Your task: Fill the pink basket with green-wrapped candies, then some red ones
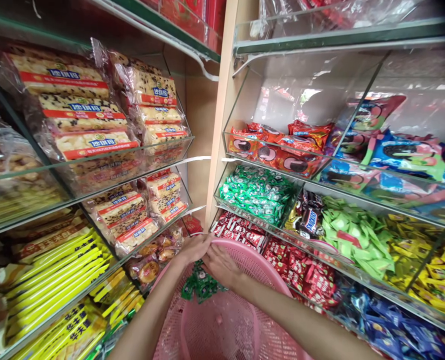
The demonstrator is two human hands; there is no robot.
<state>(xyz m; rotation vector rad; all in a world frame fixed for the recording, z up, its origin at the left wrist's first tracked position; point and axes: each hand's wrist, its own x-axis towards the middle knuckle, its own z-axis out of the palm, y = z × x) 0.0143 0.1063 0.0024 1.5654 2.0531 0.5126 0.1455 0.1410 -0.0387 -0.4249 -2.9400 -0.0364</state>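
Observation:
A pink plastic basket [273,270] with mesh sides stands before me, its far rim close to the shelf corner. My left hand [193,248] is bent over that far rim and closed on it, some of its fingertips hidden. Just right of it, my right hand [222,262] lies flat inside the rim with its fingers stretched out, touching or nearly touching the left. Small green-wrapped candies [200,285] are bunched on the basket's inner wall beneath both hands. The basket's pink bottom [220,330] shows below them.
A glass-fronted bin of green candies [258,192] is behind the basket, above red packets [239,230]. Light green [357,232] and yellow sweets [413,250] fill bins at right. Sachima packs [87,107] and yellow packets [57,270] line the left shelves. A wooden post [218,115] divides them.

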